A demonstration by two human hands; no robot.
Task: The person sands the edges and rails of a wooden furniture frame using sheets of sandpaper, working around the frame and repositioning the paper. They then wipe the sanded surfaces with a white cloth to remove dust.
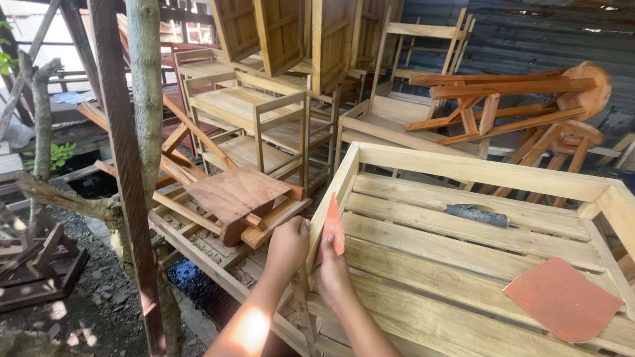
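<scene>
A bare wooden frame with slats (pixel 463 168) lies in front of me. My right hand (pixel 333 274) presses a folded piece of reddish sandpaper (pixel 333 228) against the inner face of the frame's left rail. My left hand (pixel 288 246) grips the outer side of that same rail, fingers curled on the wood. Both forearms reach in from the bottom of the view.
Another reddish sandpaper sheet (pixel 562 299) lies on the slats at the right, and a dark grey piece (pixel 477 215) lies further back. Unfinished shelves (pixel 251 112), chairs and round stools (pixel 562 99) are stacked behind. A tree trunk (pixel 145 99) and a slanted post (pixel 122 165) stand at the left.
</scene>
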